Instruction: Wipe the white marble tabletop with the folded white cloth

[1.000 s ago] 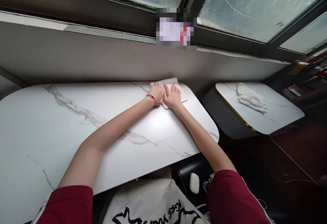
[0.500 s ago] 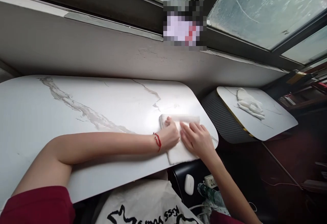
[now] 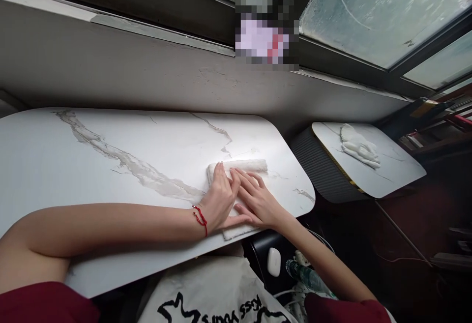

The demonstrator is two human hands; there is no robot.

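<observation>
A folded white towel lies near the right end of a white marble-patterned table. My left hand rests on the towel's left part, its fingers extended together and the thumb reaching right. A red string bracelet is around that wrist. Against it, on the right, my right hand presses down with its fingers spread over the towel. Much of the cloth's middle is hidden under both hands; a strip at the far side and a near corner show. Neither hand grips anything.
To the right stands a smaller marble-patterned table with a crumpled white cloth. Below the near edge are a white case, a plastic bottle and cables. A wall and windows run along the far side.
Both hands and the towel have shifted left along the table. My left hand's curled fingers have straightened out over the cloth.
</observation>
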